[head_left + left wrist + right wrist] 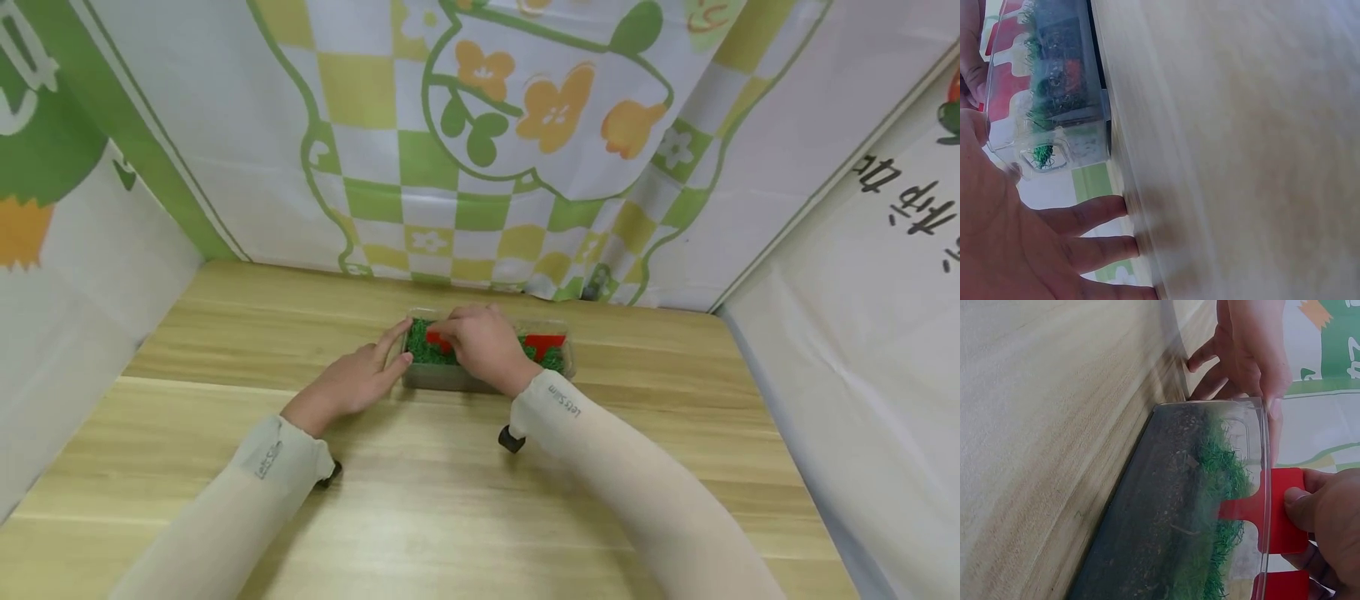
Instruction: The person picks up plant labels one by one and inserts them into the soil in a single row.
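Observation:
A clear plastic box stands on the table, holding a dark crumbly layer under green shredded grass. My right hand pinches the wide top of a flat red piece between thumb and fingers. The piece's narrow stem reaches down into the grass inside the box. My left hand is spread at the box's left end, thumb and index finger touching its rim. Its other fingers extend toward the tabletop in the left wrist view. Another red piece stands at the box's right part.
The wooden table reaches back to a checked, flower-printed curtain. White printed sheets hang along the left and right sides. A black band piece shows under the right cuff.

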{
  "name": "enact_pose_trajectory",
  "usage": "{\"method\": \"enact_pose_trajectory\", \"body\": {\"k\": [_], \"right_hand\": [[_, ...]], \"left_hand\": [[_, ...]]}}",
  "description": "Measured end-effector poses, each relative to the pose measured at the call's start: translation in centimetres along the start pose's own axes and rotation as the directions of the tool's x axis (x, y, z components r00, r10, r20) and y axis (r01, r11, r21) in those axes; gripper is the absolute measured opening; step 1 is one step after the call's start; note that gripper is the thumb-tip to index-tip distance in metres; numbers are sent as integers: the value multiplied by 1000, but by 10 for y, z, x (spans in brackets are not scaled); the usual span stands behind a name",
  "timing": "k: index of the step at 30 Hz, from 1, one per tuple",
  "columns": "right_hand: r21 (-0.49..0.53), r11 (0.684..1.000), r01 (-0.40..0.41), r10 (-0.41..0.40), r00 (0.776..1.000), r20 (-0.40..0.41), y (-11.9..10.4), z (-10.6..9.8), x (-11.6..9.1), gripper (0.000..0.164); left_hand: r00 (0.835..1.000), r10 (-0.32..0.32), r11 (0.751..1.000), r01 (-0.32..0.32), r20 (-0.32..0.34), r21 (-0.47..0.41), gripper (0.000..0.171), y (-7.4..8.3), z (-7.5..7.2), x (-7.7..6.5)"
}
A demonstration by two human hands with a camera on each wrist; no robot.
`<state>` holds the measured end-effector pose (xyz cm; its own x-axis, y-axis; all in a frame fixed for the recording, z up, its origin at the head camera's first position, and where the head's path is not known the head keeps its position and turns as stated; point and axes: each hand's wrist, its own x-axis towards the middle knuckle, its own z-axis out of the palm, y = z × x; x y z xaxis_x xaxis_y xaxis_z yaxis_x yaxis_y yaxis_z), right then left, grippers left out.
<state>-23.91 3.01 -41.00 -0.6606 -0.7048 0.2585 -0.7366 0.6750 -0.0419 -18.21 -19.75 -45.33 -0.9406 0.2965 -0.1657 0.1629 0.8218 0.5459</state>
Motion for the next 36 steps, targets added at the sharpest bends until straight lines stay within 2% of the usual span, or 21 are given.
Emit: {"method": "enact_pose_trajectory", "body": {"k": [11,18,27,36], "right_hand": [[28,999,-21,21,1000,5,0,-2,-4,29],[83,996,-38,39,999,-16,0,-12,-11,34],[81,996,-29,39,992,-124,13,-25,-35,30],[129,992,-15,46,970,-237,36,-31,-62,26]], "left_hand": [[1000,-3,1000,4,30,-7,66,1,-2,0],[1000,-7,1000,7,26,-19,66,0,-4,-2],[1000,-11,999,12,20,-33,68,-7,-7,-4],[1000,1,999,0,27,-44,71,-14,-9,-6]]}}
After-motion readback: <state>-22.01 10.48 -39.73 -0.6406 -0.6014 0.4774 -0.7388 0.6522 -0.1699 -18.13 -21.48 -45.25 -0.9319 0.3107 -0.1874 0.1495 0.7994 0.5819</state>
